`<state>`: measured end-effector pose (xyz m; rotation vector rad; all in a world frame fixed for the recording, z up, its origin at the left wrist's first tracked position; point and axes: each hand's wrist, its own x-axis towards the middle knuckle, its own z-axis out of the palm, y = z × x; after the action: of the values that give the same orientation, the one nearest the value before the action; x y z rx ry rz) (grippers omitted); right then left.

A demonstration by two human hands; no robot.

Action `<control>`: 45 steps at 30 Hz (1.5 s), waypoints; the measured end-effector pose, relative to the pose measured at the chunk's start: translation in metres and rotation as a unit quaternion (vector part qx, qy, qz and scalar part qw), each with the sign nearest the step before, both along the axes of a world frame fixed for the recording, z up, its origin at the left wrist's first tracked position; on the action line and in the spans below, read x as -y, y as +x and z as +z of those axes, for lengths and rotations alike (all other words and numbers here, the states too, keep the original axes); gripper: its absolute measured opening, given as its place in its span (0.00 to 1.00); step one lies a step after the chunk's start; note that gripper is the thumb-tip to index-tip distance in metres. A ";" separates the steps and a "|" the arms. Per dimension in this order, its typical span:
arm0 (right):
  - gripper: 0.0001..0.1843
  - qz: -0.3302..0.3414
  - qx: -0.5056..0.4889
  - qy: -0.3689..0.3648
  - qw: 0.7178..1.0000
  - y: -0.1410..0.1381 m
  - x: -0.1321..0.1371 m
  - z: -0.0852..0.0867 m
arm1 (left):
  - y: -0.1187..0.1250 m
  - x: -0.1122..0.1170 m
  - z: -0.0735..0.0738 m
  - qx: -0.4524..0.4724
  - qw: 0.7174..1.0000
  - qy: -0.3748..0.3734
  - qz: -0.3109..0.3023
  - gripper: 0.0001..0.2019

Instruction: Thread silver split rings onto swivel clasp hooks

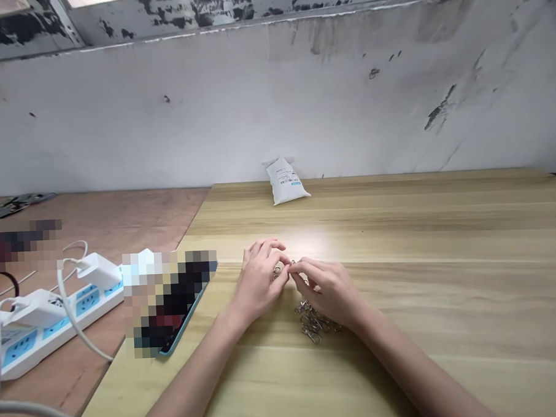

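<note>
Over the wooden tabletop, my left hand (261, 275) and my right hand (326, 287) meet fingertip to fingertip. Both are closed in a pinch on a small metal ring (293, 263), which is mostly hidden by the fingers. More shiny wire loops (276, 272) show under the left fingers, between thumb and index. Just below my right hand lies a loose pile of silver metal clasps with rings (314, 324), partly covered by that hand. Exactly how the pinched pieces join cannot be made out.
A white labelled packet (286, 181) stands near the wall. To the left lies a phone (183, 305), partly blurred out. Beyond it, a white power strip (75, 312) with plugged-in chargers and cables rests on a reddish-brown board (135, 218). A stained white wall (237, 112) bounds the back.
</note>
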<state>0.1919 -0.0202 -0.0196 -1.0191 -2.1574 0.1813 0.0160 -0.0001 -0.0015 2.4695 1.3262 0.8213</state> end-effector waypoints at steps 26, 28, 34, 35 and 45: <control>0.06 -0.055 -0.028 -0.059 0.996 0.002 -0.005 -0.012 | -0.002 -0.002 0.001 -0.014 0.999 0.016 0.028 0.05; 0.07 -0.054 -0.011 -0.054 0.997 0.001 -0.005 -0.012 | -0.002 -0.003 0.000 -0.013 0.999 0.015 0.029 0.05; 0.04 -0.109 -0.045 -0.114 0.986 0.009 -0.011 -0.014 | -0.003 -0.005 -0.002 -0.016 0.999 0.007 0.045 0.04; 0.03 -0.114 -0.059 -0.130 0.983 0.010 -0.012 -0.013 | -0.003 -0.005 -0.002 -0.016 0.999 0.007 0.045 0.04; 0.08 -0.035 -0.239 -0.297 0.924 0.000 -0.008 -0.009 | -0.001 -0.002 0.001 0.014 1.000 -0.009 0.009 0.03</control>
<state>0.1917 -0.0126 -0.0287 -1.2193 -1.6334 0.9911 0.0154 0.0020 -0.0009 2.4279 1.3419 0.8404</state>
